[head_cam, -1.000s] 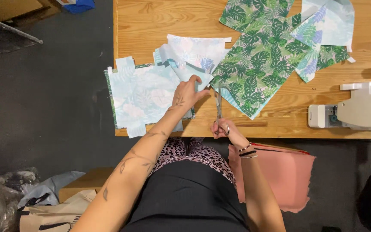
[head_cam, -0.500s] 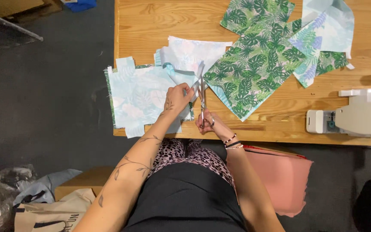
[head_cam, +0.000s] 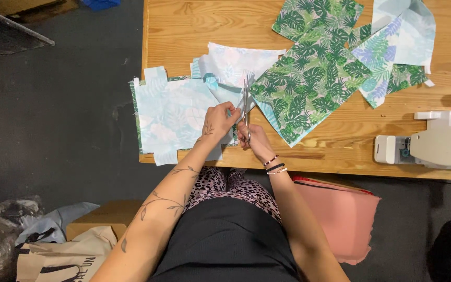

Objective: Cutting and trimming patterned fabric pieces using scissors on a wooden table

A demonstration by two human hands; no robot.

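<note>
Scissors (head_cam: 246, 102) upright in right hand (head_cam: 250, 137) — left hand (head_cam: 219, 119) on pale fabric (head_cam: 176, 112).

Pale blue fabric (head_cam: 170, 112), faint leaf print, centre-left. Green palm-leaf fabric (head_cam: 311, 73), upper centre. Pink fabric (head_cam: 343, 216), lower right; table (head_cam: 194, 26) light wood.

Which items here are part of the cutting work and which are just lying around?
In use:
- scissors in right hand
- pale fabric pinched by left hand
- green leaf fabric beside the blades

Lying about:
- sewing machine at the table's right end
- fabric pieces at top right
- pink cloth under the table
- tote bag on the floor
</note>
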